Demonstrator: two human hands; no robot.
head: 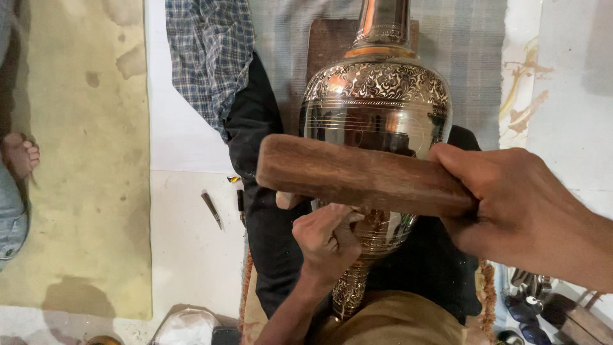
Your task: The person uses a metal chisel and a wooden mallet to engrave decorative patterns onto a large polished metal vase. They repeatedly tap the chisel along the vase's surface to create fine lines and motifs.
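Nearest, at about 4 o'clock, the right hand has its grip clenched round one end of a wooden block, which lies crosswise in front of the belly of an engraved metal vase; whether the wood touches the metal cannot be told. Just below centre, toward 6 o'clock, the left hand grasps something small against the lower body of the vase; the tool itself is hidden inside the fist. The vase lies across the lap on a black cloth, foot toward 6 o'clock, neck running out of view at 12 o'clock. By judgement the work is well along: the shoulder already bears dense scrollwork and fine ruled bands, while the shiny belly under the block looks mostly plain. At 9 o'clock a thin blade-like tool lies on the floor, and a bare foot shows at the far left edge, belonging to someone else
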